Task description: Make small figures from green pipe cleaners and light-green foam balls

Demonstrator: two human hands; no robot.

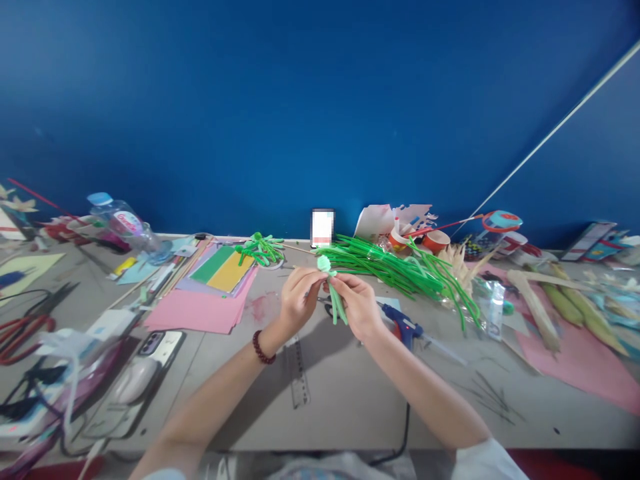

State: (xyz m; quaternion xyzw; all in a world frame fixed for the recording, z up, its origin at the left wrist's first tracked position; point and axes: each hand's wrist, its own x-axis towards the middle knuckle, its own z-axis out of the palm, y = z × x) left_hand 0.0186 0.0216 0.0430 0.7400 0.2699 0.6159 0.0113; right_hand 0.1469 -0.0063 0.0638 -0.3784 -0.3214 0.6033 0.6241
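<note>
Both hands meet above the middle of the table, around a pale green pipe-cleaner piece (337, 308). It has a rounded, bunched top (324, 263) and a few strands hanging below. My left hand (299, 297), with a dark red bead bracelet at the wrist, pinches it from the left near the top. My right hand (359, 307) grips it from the right, fingers closed just under the bunched part. Where the fingertips overlap, the exact hold is hidden. A blue glue gun (407, 325) lies beside my right wrist, and a clear ruler (299, 377) lies under my left forearm.
Behind my right hand lies a heap of green pipe cleaners (380, 267). Shorter green pieces (261, 250) lie back left near pink paper (195, 312). A phone (323, 228) leans against the blue wall. A plastic bottle (123, 220) and orange-handled scissors (30, 330) are leftward.
</note>
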